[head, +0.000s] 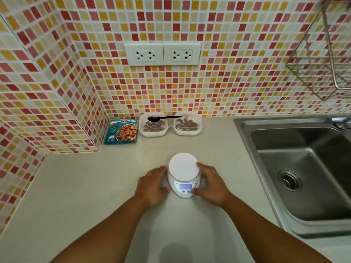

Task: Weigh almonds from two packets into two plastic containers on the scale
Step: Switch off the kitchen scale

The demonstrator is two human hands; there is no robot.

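Both hands hold the scale [183, 175]: left hand [152, 185] and right hand [210, 184] curl around its sides; plate bare.

Count from my remote view: one white scale [183, 175]. Two plastic containers, the left container [153, 126] and the right container [187, 125], each holding almonds I cannot count. One black spoon [163, 118]. One blue almond packet [121, 131]; I see no more than that. Two wall sockets [162, 54]. One sink [302, 173]. One wire rack [322, 59]. Two hands: left hand [152, 185], right hand [211, 184].
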